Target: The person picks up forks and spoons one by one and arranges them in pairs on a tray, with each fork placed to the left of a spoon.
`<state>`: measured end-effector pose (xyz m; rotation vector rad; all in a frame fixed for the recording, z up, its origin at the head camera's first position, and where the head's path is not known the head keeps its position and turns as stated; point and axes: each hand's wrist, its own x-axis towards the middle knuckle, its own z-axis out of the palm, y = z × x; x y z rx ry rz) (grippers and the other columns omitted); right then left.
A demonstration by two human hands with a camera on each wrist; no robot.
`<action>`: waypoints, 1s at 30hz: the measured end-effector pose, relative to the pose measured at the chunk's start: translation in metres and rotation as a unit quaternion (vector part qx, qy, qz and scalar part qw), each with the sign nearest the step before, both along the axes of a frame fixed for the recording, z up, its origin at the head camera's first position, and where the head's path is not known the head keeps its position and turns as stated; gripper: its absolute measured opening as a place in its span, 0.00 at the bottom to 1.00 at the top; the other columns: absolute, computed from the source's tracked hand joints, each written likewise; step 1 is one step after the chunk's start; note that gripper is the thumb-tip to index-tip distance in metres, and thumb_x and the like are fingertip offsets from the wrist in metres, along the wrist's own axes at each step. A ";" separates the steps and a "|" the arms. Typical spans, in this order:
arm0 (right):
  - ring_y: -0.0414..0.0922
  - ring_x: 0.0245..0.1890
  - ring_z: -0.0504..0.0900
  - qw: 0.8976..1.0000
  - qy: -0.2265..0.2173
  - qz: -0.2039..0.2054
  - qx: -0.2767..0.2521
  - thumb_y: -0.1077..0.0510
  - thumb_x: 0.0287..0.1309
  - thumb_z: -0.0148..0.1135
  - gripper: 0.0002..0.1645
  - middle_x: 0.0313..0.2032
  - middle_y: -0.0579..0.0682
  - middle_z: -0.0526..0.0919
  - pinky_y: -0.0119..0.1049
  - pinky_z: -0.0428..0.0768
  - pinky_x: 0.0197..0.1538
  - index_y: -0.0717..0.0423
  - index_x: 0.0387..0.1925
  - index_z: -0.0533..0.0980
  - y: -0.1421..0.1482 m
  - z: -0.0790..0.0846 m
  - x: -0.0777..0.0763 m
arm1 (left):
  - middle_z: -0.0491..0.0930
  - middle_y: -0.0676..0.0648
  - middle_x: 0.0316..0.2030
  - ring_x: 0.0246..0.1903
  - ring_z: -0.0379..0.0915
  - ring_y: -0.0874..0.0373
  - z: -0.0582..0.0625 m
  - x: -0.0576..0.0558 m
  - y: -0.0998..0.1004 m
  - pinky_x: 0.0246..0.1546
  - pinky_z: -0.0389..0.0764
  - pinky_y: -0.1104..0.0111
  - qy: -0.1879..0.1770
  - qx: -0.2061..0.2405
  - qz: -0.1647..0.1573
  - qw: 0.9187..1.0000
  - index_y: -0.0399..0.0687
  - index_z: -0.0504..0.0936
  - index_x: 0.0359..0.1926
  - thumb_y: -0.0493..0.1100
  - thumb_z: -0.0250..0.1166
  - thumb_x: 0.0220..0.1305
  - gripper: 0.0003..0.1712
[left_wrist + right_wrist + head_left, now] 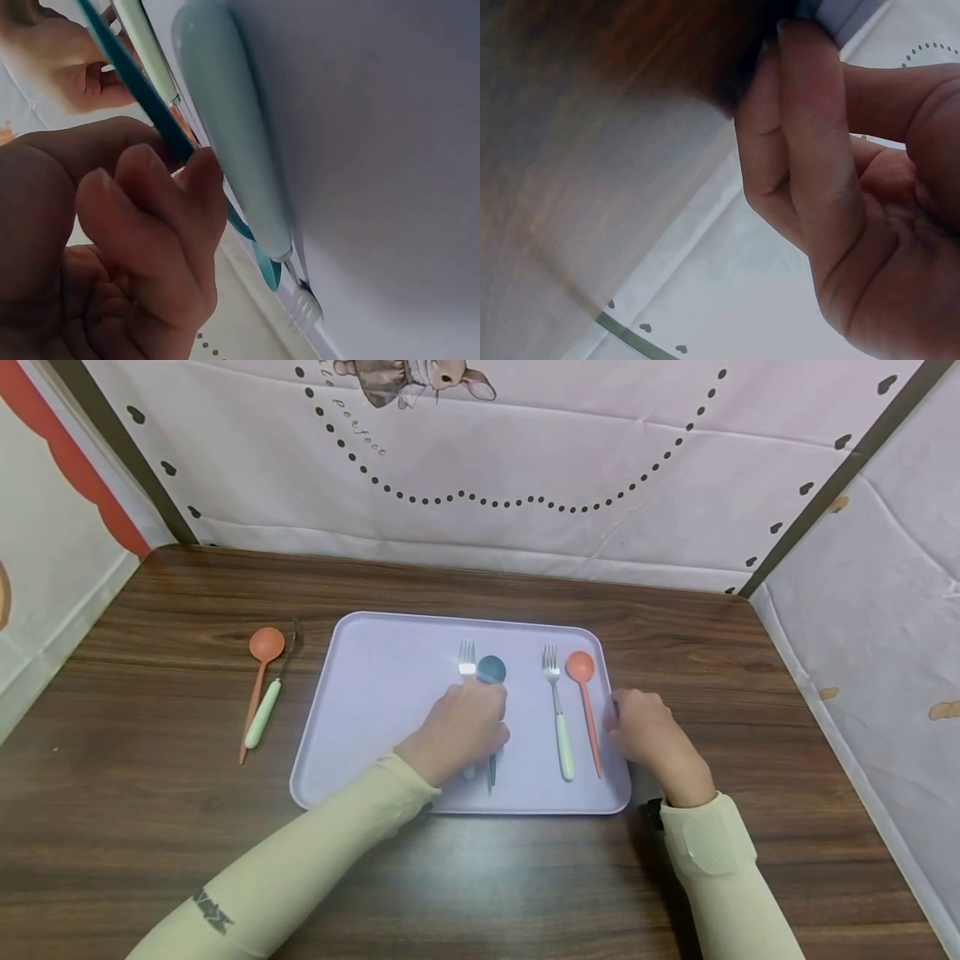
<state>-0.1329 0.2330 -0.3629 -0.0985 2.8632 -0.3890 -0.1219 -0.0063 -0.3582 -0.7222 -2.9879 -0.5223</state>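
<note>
My left hand is over the middle of the lilac tray, pinching the handle of a teal spoon between thumb and fingertips. The spoon's round bowl points away from me. Just left of it, a fork with a pale green-blue handle lies on the tray, its middle hidden under my hand in the head view. At the tray's right side, my right hand grips the rim, fingers curled at the edge. Close by on the tray lie a coral spoon and a green-handled fork.
Left of the tray, on the dark wooden table, a second coral spoon lies beside another green-handled fork. A printed cloth wall stands behind the table, with more cloth at both sides.
</note>
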 end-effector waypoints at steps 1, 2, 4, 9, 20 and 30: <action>0.53 0.33 0.74 1.000 -0.001 0.000 0.001 0.66 0.53 0.52 0.20 0.39 0.66 0.77 0.50 0.78 0.35 0.71 0.49 0.70 0.000 0.000 0.000 | 0.69 0.50 0.16 0.17 0.66 0.57 0.000 0.000 0.001 0.14 0.70 0.67 0.000 -0.003 0.001 1.000 0.45 0.70 0.19 0.35 0.60 0.47 0.07; 0.53 0.33 0.74 1.000 -0.002 0.000 0.001 0.66 0.53 0.52 0.21 0.40 0.67 0.77 0.51 0.78 0.36 0.71 0.50 0.70 0.000 0.000 0.000 | 0.70 0.50 0.16 0.16 0.66 0.57 -0.001 0.001 0.001 0.14 0.71 0.67 -0.002 -0.004 0.002 1.000 0.45 0.70 0.19 0.34 0.60 0.48 0.07; 0.54 0.35 0.74 1.000 0.000 0.001 0.002 0.66 0.53 0.52 0.23 0.42 0.68 0.77 0.52 0.78 0.38 0.72 0.51 0.69 0.001 0.000 0.000 | 0.70 0.49 0.17 0.16 0.67 0.57 -0.001 0.002 0.002 0.14 0.72 0.67 -0.006 -0.008 0.005 1.000 0.44 0.71 0.20 0.34 0.60 0.49 0.06; 0.54 0.36 0.75 1.000 0.001 -0.001 0.003 0.65 0.54 0.52 0.24 0.44 0.69 0.76 0.53 0.78 0.39 0.72 0.53 0.69 0.001 -0.001 0.000 | 0.71 0.48 0.18 0.17 0.67 0.56 -0.003 0.002 0.002 0.14 0.72 0.66 -0.005 -0.015 0.005 1.000 0.42 0.74 0.24 0.34 0.59 0.51 0.03; 0.53 0.34 0.75 1.000 0.005 0.005 -0.001 0.65 0.55 0.52 0.22 0.42 0.68 0.77 0.51 0.78 0.37 0.72 0.51 0.69 0.001 -0.001 0.001 | 0.73 0.46 0.21 0.19 0.66 0.57 -0.003 0.004 -0.008 0.18 0.75 0.64 0.070 -0.013 -0.032 0.997 0.41 0.77 0.29 0.37 0.63 0.53 0.04; 0.54 0.35 0.75 1.000 0.000 0.000 0.000 0.64 0.56 0.52 0.23 0.43 0.69 0.77 0.52 0.78 0.38 0.72 0.53 0.68 0.000 0.001 0.001 | 0.80 0.47 0.35 0.33 0.66 0.54 0.002 0.021 -0.026 0.30 0.71 0.60 0.099 -0.112 -0.081 0.985 0.47 0.83 0.39 0.47 0.64 0.53 0.13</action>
